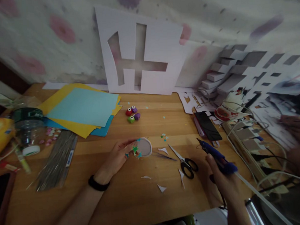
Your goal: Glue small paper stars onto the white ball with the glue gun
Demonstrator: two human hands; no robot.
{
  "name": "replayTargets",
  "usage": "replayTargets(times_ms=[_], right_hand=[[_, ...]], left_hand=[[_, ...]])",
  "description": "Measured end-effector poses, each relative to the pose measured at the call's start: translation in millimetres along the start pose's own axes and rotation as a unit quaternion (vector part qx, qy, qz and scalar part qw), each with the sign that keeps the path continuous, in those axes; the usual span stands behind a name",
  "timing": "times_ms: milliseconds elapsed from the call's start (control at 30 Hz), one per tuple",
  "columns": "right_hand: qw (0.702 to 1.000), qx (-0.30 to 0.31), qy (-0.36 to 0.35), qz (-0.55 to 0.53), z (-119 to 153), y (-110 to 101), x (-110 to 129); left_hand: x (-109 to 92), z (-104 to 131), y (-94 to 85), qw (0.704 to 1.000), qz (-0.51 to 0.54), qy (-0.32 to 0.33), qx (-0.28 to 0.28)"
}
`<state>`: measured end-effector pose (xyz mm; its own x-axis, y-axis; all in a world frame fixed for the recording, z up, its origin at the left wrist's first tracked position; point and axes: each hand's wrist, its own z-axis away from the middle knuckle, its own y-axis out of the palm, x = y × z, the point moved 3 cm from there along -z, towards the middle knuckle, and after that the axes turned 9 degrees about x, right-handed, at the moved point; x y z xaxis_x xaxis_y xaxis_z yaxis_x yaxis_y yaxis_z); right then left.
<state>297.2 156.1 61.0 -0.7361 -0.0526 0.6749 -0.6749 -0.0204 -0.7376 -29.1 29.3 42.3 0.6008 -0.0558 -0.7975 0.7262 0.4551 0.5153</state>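
Nearest you, your right grip [221, 175] is wrapped round the glue gun [216, 156], its nozzle pointing up and left over the worktop [134, 199]; a white stick [263, 203] runs out of its back. Paper scraps [162, 188] lie between your hands. Your left grip [119, 157], with a black band [98, 183] at the wrist, is closed on the left edge of the round piece [145, 146]; you have that piece near the middle of the worktop, green and blue stars [135, 149] along its left side. Whether it rests or is lifted, you cannot tell from here. Just right of it lie a slim tool [169, 156] and the scissors [188, 165]. Slightly farther, loose stars [164, 137] sit in a cluster. Beyond, you have red, green and purple beads [131, 119], with coloured sheets [82, 107] to their left. Farthest off, a white cut-out board [154, 49] stands upright
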Motion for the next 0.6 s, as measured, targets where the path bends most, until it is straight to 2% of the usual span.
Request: replayTargets(times_ms=[67,100,167,233,300,400,600], right_hand=[[0.998,0.017,0.016,-0.05,17,-7,8],[0.996,0.034,-0.009,-0.076,25,-9,18],[0.98,0.099,-0.118,-0.123,39,-7,45],[0.94,0.176,-0.255,-0.142,48,-1,77],[0.911,0.215,-0.332,-0.119,53,9,101],[0.897,0.219,-0.372,-0.09,53,23,118],[0.895,0.204,-0.394,-0.051,53,35,116]], left_hand=[[0,0,1.1,1.0,-0.012,0.002,0.022],[1,-1,1.4,0.999,-0.02,-0.002,0.032],[5,-2,1.2,0.998,-0.045,-0.016,0.044],[7,-2,-0.1,0.995,-0.079,-0.017,0.051],[10,-3,-2.3,0.992,-0.112,-0.009,0.053],[12,-3,-5.4,0.986,-0.157,-0.003,0.064],[10,-2,-4.3,0.973,-0.215,0.027,0.08]])
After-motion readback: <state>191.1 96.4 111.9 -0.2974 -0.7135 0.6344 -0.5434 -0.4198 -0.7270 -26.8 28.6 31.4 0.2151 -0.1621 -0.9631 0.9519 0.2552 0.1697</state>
